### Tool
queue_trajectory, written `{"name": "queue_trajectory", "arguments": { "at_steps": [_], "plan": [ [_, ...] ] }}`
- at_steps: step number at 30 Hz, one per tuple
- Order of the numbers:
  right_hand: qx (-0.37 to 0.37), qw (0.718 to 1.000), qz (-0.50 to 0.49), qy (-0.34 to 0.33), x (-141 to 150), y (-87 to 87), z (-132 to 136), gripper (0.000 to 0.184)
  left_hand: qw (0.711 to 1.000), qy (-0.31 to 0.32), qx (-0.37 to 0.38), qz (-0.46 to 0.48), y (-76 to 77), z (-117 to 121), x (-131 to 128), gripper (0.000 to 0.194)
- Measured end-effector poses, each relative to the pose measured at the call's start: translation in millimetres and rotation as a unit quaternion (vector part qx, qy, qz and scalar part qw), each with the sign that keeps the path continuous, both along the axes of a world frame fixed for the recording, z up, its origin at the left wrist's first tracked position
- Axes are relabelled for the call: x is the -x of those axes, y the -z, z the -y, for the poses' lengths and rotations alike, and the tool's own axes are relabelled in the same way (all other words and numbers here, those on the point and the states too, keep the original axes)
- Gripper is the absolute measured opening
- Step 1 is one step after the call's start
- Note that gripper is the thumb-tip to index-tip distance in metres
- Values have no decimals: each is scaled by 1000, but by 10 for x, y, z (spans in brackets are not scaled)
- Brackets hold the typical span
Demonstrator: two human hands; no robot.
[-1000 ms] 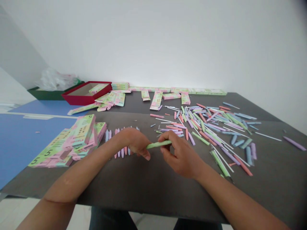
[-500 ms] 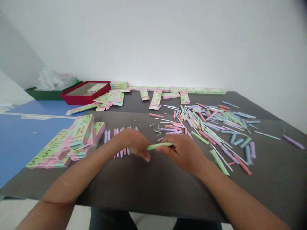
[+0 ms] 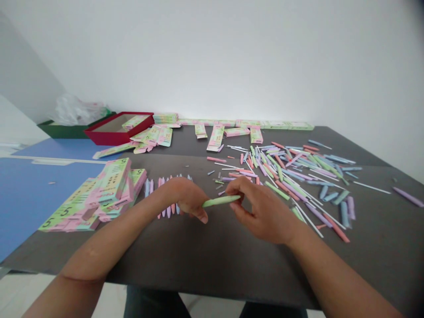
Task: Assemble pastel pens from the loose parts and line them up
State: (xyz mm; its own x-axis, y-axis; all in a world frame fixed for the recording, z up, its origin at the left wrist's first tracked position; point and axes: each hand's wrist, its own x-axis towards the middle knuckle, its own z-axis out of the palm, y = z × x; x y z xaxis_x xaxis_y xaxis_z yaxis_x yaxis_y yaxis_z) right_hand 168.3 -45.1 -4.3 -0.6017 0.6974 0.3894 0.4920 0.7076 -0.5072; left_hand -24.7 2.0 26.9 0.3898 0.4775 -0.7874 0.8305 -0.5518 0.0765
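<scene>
Green tube (image 3: 221, 201) pinched in R hand (image 3: 261, 212), L hand (image 3: 187, 198) curled shut on its end, over dark desk (image 3: 198, 260) w/ pastel tubes (image 3: 298, 185).

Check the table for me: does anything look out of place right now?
One lilac pen barrel lies alone near the right edge of the dark table, well apart from the scattered pastel pile, so it looks like a stray.
</scene>
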Motion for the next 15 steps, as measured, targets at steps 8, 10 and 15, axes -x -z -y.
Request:
{"name": "queue_trajectory", "arguments": {
  "at_steps": [8, 10, 15],
  "plan": [
    [-5, 994, 92, 54, 17, 16, -49, 28, 1000, 1, -28, -10, 50, 34, -21, 41],
    [2, 993, 94, 72, 21, 25, -63, 37, 999, -2, -31, -13, 22, 39, -24, 40],
    [31, 999, 20, 36, -30, 10, -48, 56, 1000, -2, -19, -6, -40, 31, -11, 43]
  ]
}}
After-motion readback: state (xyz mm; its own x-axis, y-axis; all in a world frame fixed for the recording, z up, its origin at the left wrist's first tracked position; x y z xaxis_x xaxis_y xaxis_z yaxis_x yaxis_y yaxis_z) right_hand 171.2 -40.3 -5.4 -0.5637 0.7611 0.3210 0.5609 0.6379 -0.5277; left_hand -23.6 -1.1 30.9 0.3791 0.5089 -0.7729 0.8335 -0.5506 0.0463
